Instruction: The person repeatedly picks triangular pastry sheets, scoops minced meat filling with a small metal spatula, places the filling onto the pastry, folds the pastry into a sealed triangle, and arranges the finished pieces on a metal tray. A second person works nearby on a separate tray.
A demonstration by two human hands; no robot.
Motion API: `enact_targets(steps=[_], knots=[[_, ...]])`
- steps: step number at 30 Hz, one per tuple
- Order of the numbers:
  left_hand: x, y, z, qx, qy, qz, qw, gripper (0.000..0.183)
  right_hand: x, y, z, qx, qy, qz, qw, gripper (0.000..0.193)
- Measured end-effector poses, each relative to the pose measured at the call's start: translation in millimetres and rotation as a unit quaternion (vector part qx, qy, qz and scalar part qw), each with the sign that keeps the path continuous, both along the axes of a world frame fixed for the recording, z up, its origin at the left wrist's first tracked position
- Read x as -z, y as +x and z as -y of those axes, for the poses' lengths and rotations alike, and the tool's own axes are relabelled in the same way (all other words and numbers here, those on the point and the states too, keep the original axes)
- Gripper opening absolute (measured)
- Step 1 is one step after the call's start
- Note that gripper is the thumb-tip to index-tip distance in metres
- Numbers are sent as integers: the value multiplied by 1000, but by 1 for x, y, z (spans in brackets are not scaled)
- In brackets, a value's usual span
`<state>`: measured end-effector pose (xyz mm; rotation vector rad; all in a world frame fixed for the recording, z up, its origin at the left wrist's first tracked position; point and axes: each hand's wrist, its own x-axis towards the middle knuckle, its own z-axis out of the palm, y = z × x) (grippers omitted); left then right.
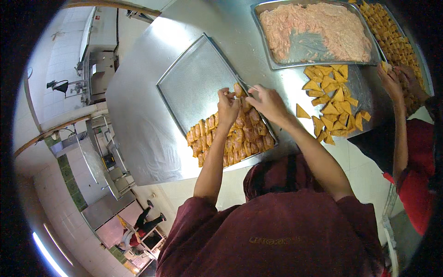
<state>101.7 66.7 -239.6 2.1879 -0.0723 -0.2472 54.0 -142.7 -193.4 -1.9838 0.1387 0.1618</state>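
My left hand (227,107) is closed in a pinch over the mesh tray (184,76); whatever its fingers hold is too small to make out. Beside its fingertips is an orange-brown stuffed piece (238,90), and I cannot tell whether the hand touches it. My right hand (267,105) grips a thin metal utensil (249,86), its tip pointing toward that piece. Packed rows of filled golden pieces (228,143) cover the tray's near part, partly hidden under my forearms. The far part of the tray shows bare mesh.
A deep metal pan (272,63) of pale pink minced paste (318,23) stands at the far right. Nearer lie loose golden triangular pieces (330,108). A co-worker's hands (392,83) work at the right, beside another filled tray (392,39). The steel table's (138,111) edge runs along the left.
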Motion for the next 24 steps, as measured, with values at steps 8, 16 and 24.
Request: enact_targets(steps=[8, 16, 24], knots=[[1, -2, -20, -25, 40, 1, 999, 43, 76, 37, -52, 40, -6, 96, 995, 40], [22, 17, -30, -99, -55, -96, 989, 61, 79, 34, -53, 41, -10, 106, 993, 37], [19, 25, -31, 63, 155, -30, 985, 49, 88, 34, -59, 64, -21, 105, 992, 35]])
